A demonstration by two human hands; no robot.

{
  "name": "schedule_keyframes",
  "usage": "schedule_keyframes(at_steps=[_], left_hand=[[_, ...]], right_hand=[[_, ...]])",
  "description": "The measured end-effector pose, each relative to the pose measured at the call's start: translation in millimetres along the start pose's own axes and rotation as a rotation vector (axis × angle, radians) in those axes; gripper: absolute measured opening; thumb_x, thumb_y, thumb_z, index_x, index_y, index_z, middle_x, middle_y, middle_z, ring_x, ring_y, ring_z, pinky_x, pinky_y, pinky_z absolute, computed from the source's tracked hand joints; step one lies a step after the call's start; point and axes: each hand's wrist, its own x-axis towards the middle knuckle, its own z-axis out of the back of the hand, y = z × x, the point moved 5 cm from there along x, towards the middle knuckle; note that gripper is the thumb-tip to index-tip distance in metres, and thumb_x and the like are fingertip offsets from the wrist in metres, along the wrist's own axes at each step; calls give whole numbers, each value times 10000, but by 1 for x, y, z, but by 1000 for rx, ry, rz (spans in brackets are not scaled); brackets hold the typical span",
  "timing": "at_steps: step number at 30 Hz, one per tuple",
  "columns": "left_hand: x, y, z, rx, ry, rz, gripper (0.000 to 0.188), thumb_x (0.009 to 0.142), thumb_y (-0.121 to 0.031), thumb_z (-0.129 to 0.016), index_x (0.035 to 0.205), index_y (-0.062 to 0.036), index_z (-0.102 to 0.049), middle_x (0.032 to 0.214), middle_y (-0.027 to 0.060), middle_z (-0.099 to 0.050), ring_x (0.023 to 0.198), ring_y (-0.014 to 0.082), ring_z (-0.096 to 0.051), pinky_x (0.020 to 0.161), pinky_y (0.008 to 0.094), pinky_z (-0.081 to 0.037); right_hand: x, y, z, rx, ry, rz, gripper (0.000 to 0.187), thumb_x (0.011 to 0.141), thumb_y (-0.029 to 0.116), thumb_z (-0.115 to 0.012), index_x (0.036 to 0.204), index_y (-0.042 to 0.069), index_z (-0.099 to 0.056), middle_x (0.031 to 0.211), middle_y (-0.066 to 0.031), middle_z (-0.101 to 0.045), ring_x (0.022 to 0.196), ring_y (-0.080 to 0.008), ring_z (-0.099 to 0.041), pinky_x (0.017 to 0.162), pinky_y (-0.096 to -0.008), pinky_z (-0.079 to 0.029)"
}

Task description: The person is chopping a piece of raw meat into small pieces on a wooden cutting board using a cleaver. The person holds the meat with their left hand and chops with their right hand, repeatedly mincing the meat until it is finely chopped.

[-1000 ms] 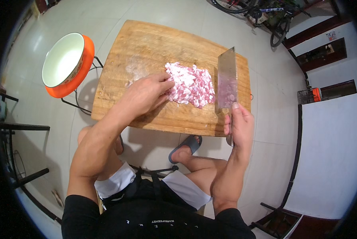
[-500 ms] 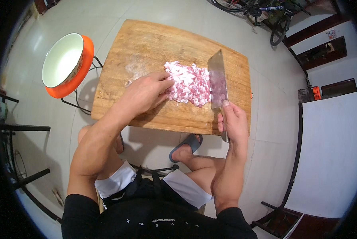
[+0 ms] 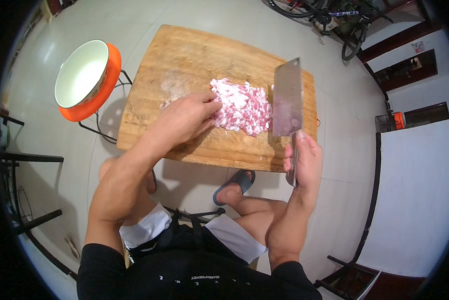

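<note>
A pile of diced pink-and-white meat (image 3: 242, 107) lies in the middle of a thick wooden cutting board (image 3: 184, 55). My left hand (image 3: 193, 114) presses curled fingers against the pile's left edge; its thumb side is partly hidden. Just right of the meat is a broad cleaver (image 3: 288, 100). Its handle is gripped by my right hand (image 3: 305, 159), closed near the board's front right edge. The cleaver's blade points away from me, its flat face turned partly upward, apart from most of the meat. A small scrap lies beside the blade's left edge.
Left of the board, a white enamel bowl (image 3: 82, 72) sits in an orange basin (image 3: 113, 67) on a black metal stand (image 3: 100, 127). A bicycle (image 3: 329, 20) stands at the far right. My slippered foot (image 3: 234, 186) is under the board's front edge.
The cleaver has moved right, away from the pile, and its blade has turned to show more of its flat face. My left hand stays at the meat.
</note>
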Motion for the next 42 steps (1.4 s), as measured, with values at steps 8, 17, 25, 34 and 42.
schedule_keyframes(at_steps=[8,17,25,34,42], left_hand=[[1,1,-2,-14,7,15,354,941,-151,-778,1276,-70,-697,1366,155,-676,1200,394,-678,979,474,-587],[1,0,-2,-8,9,8,372,937,-145,-781,1293,-80,-700,1383,151,-673,1203,393,-676,984,474,-584],[2,0,-1,-16,2,3,359,944,-150,-777,1285,-76,-695,1367,164,-669,1204,404,-672,987,483,-580],[2,-2,-1,-6,-39,-20,311,934,-143,-773,1220,-52,-692,1311,165,-683,1170,402,-678,961,487,-582],[1,-1,-3,20,-8,-12,372,940,-153,-779,1289,-56,-691,1372,172,-676,1208,405,-675,997,475,-582]], right_hand=[[4,-3,-6,-110,23,-67,327,1140,323,-578,1075,27,-699,696,-19,-618,478,-98,-546,444,-256,-414],[-3,-3,-4,-172,25,-72,358,1138,357,-592,1086,22,-706,693,-17,-618,474,-94,-535,447,-257,-403],[6,-6,-12,-210,19,-108,361,1140,345,-587,1006,23,-681,699,-23,-617,481,-93,-537,454,-256,-401],[14,-13,-9,-233,20,-106,357,1139,348,-590,1001,31,-679,700,-12,-609,475,-88,-521,446,-257,-406],[5,-2,-5,-108,-4,-5,347,1146,336,-577,1043,24,-689,700,-9,-608,472,-83,-523,444,-253,-406]])
